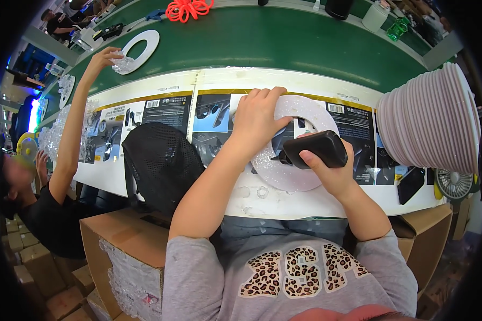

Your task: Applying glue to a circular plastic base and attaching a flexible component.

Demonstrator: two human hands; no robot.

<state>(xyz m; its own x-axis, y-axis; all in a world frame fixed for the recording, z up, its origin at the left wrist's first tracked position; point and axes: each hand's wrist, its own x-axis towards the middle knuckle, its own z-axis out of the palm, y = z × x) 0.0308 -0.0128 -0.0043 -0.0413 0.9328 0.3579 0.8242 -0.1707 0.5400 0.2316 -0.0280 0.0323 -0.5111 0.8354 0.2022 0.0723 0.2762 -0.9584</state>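
Ring (300,179) of white glittery foam lies flat near the front edge of the workbench (305,203), on printed sheets (166,109) taped along that edge. Left hand (257,120) presses it down, fingers spread flat over its far side. Right hand (326,171) has its fingers clamped round a black bottle (316,150), nozzle touching the ring's inner rim. Green belt (262,43) runs behind the bench — a second white ring (142,48) rests there under a co-worker's hand (104,56). Stack of pink rings (434,120) at the right end, a black mesh pouch (158,160) hanging over the front edge. Cardboard boxes (123,241) below — contents blurred; the bottle's tip is hard to make out.
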